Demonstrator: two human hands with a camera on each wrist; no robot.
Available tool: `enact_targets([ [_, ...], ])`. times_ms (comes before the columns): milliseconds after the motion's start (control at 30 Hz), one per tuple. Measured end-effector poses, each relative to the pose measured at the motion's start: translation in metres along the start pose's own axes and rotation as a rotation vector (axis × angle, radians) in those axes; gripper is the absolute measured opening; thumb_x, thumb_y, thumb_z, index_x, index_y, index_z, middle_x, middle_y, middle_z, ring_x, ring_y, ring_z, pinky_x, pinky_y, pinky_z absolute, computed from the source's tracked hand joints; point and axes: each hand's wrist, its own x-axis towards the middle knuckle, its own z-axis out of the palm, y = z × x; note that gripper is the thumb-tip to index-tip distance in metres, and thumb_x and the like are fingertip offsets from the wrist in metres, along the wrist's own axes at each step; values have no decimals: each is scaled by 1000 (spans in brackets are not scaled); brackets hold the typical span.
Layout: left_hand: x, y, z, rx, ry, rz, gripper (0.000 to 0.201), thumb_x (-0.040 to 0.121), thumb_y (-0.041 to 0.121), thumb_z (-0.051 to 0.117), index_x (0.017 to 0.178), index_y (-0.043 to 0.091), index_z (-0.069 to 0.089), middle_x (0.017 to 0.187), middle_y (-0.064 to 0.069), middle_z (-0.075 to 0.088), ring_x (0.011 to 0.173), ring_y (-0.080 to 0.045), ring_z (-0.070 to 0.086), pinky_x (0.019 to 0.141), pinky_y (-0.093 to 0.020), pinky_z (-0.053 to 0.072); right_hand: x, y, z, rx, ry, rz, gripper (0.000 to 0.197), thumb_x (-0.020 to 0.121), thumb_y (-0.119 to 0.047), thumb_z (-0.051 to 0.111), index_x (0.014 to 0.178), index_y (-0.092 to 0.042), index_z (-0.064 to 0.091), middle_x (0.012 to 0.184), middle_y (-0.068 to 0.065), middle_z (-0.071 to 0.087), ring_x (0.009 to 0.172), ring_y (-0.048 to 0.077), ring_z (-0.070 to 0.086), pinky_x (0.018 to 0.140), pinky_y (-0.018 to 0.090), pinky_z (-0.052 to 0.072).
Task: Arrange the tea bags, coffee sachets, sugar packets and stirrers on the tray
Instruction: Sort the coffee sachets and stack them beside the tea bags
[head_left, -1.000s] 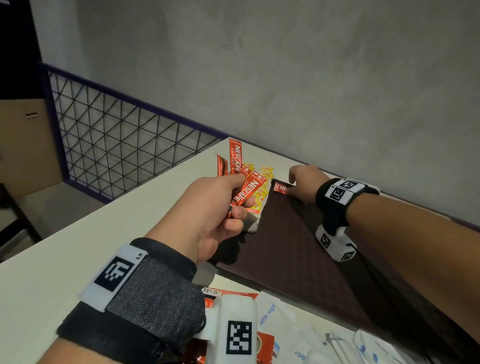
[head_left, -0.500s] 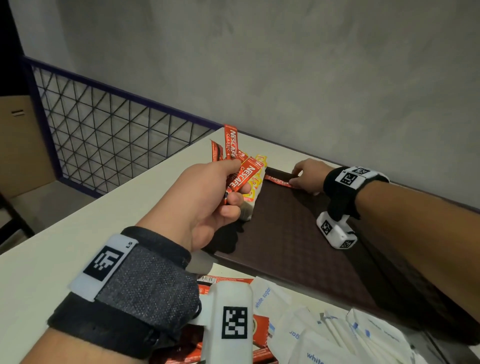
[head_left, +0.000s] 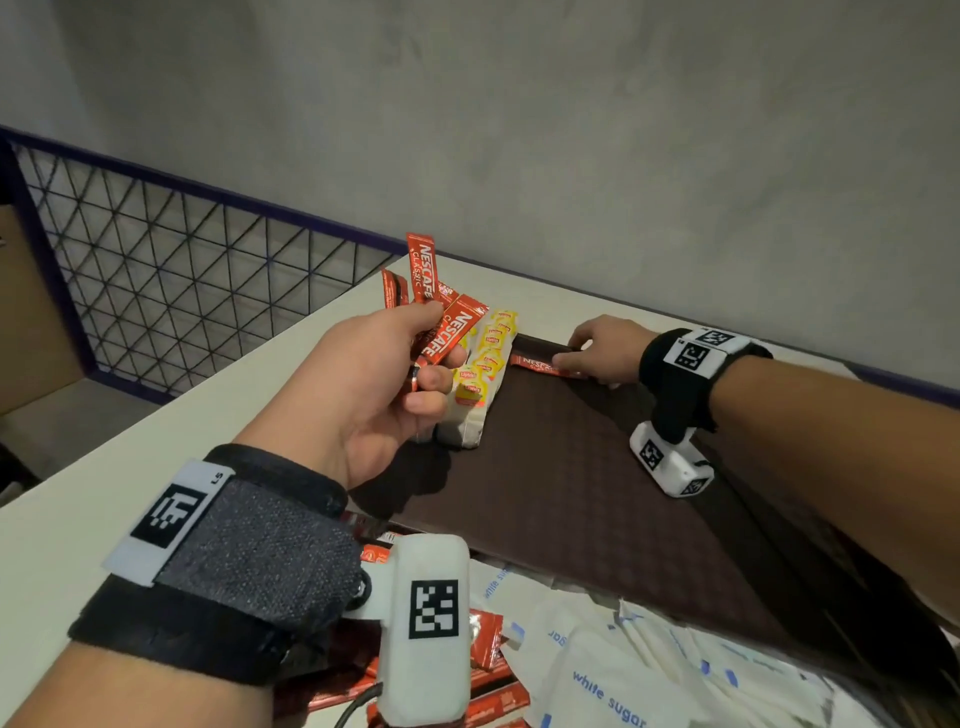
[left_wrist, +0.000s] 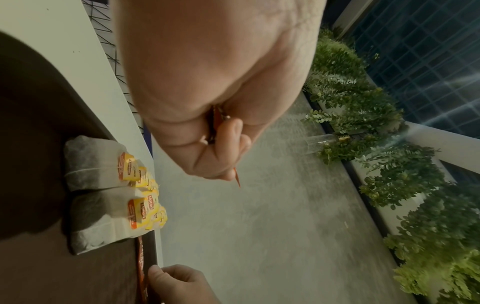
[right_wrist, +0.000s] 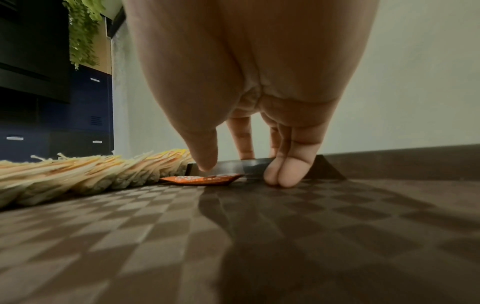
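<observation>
My left hand (head_left: 439, 338) (left_wrist: 228, 148) hovers over the near-left part of the brown tray (head_left: 545, 493) and grips a fan of several red coffee sachets (head_left: 452, 332). A row of yellow-tagged tea bags (head_left: 483, 364) (left_wrist: 103, 168) (right_wrist: 78, 170) lies along the tray's left side. One red coffee sachet (head_left: 540, 364) (right_wrist: 202, 179) (left_wrist: 141, 267) lies flat against the tray's far rim. My right hand (head_left: 576, 353) (right_wrist: 244, 170) rests on its right end, fingertips (right_wrist: 283, 176) straight down on the tray (right_wrist: 233, 236).
White sugar packets (head_left: 613, 670) and loose red sachets (head_left: 493, 696) are heaped on the white table (head_left: 104, 467) just before the tray's near edge. A wire-mesh railing (head_left: 182, 260) runs off the table's left side. A grey wall (head_left: 571, 130) stands close behind the tray.
My right hand has slid right along the tray's far rim, and the sachet it held at the corner now lies flat there. My left hand keeps its fan of sachets in place.
</observation>
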Motion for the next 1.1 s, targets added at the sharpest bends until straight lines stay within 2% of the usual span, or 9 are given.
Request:
enact_targets([
  [100,1,0,-1,0,-8,-2,22,107,23,53,91,9,54,67,-6,57,43,-6,39,31,-15,26,-2,0,-1,-3,1,-21,39,89,-52,70,112,-21,63,80,-2,67,63,19,65,57,24,46],
  [200,2,-1,-1,6,-6,-8,20,107,23,54,92,9,54,68,-6,59,42,-6,40,31,-16,27,1,1,-2,-33,113,-105,44,85,-43,77,120,-21,61,82,-6,58,80,19,61,67,28,41],
  [300,3,-2,-2,12,-2,-9,20,106,23,54,93,9,54,67,-6,59,42,-6,40,31,-16,27,2,-5,2,-77,119,-208,28,84,-34,78,106,-21,69,79,-12,50,81,16,55,72,27,39],
  [433,4,-3,-2,20,2,-15,20,106,23,54,92,8,54,67,-6,59,42,-6,40,30,-16,27,5,-11,8,-130,63,-243,10,87,-32,76,91,-23,73,89,-7,61,89,17,61,75,27,44],
  [533,4,-3,-2,30,12,-14,20,106,23,55,93,8,54,67,-6,59,42,-6,40,30,-16,27,7,-15,8,-133,79,-221,7,88,-27,76,89,-22,71,94,0,66,73,13,60,69,26,45],
  [667,4,-4,-1,42,16,-16,19,106,24,55,95,8,55,67,-6,60,42,-6,41,31,-17,28,7,-20,9,-96,65,-176,11,91,-26,73,92,-17,67,65,1,66,48,13,60,49,24,47],
  [767,6,-6,-1,47,18,-22,20,106,25,56,95,7,55,67,-6,60,43,-6,41,30,-16,28,7,-22,7,-83,30,-139,14,93,-27,70,94,-14,65,59,6,67,49,20,63,52,30,55],
  [933,6,-6,-1,44,10,-27,20,105,25,57,97,7,55,67,-5,60,44,-6,40,31,-16,28,9,-23,7,-34,35,-101,9,93,-21,70,91,-13,67,53,3,65,43,16,62,50,28,55],
  [1100,4,-5,0,39,3,-24,21,106,25,56,96,7,55,66,-5,59,43,-6,40,30,-16,27,3,-28,5,-9,4,-100,11,93,-22,70,90,-11,68,69,9,71,51,19,68,50,30,58],
])
